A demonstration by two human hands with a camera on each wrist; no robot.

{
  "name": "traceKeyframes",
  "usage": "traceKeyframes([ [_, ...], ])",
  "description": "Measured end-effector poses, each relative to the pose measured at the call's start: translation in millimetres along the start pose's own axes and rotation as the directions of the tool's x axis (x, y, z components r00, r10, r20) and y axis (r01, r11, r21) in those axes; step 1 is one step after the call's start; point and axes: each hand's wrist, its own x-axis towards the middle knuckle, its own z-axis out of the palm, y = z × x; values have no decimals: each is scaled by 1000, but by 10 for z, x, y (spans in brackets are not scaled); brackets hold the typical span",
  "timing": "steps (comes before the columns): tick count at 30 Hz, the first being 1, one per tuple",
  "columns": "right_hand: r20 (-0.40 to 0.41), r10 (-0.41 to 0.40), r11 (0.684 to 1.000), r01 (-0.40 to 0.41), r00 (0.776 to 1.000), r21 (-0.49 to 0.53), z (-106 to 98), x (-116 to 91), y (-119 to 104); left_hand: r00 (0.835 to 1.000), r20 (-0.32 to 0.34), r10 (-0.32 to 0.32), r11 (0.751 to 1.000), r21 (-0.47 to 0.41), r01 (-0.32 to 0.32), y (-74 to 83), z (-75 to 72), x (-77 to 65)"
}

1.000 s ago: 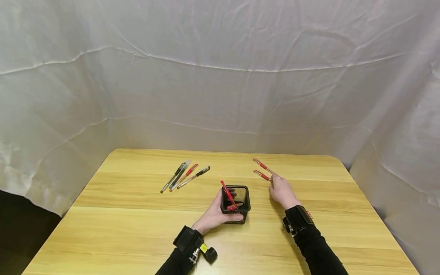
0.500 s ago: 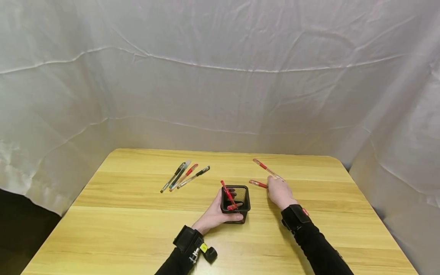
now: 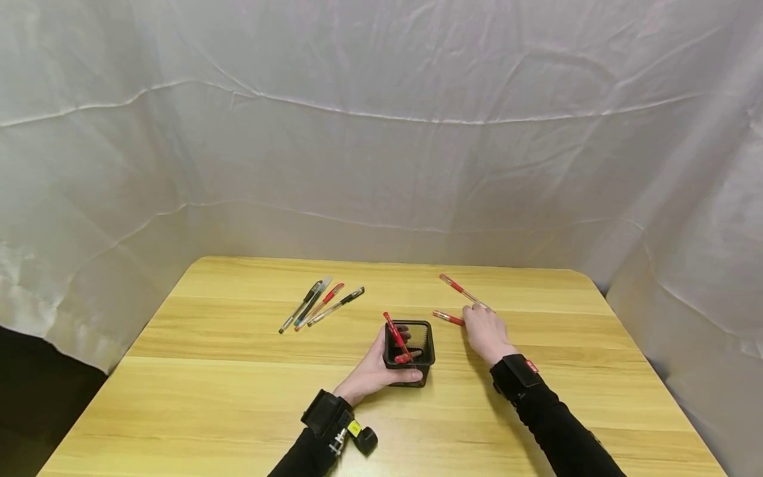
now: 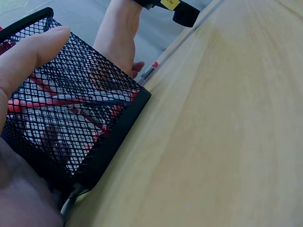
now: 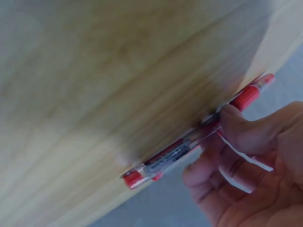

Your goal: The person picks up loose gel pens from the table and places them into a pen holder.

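Observation:
My left hand (image 3: 372, 374) grips a square black mesh pen holder (image 3: 428, 354) standing on the table, thumb along its near side. Red pens (image 3: 397, 338) lean inside; their red parts also show through the mesh (image 4: 90, 94) in the left wrist view. To the right, my right hand (image 3: 485, 334) pinches a clear-barrelled red pen (image 5: 168, 156) close over the tabletop, its thumb on the barrel near the red grip. The red cap (image 3: 448, 318) sticks out left of the fingers in the head view. Just beyond the fingertips lies another red pen (image 3: 457, 288).
Several black and red pens lie in a loose fan at the back left, among them a black pen (image 3: 346, 301) and a red pen (image 3: 329, 301). Light fabric (image 3: 381, 165) hangs behind the wooden table (image 3: 208, 397) and along its sides.
My right hand has shifted slightly toward me, and the nearer red pen has moved left and nearer with it, turning a little. The left hand and pen holder stay in place.

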Motion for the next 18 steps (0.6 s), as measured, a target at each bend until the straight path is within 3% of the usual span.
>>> traceKeyframes([
  [9, -114, -36, 991, 51, 993, 125, -71, -56, 62, 1000, -20, 16, 999, 33, -16, -191, -32, 68],
  [18, -217, -41, 967, 93, 975, 237, -141, -159, 37, 1000, -22, 8, 999, 37, -7, -208, -38, 71],
])
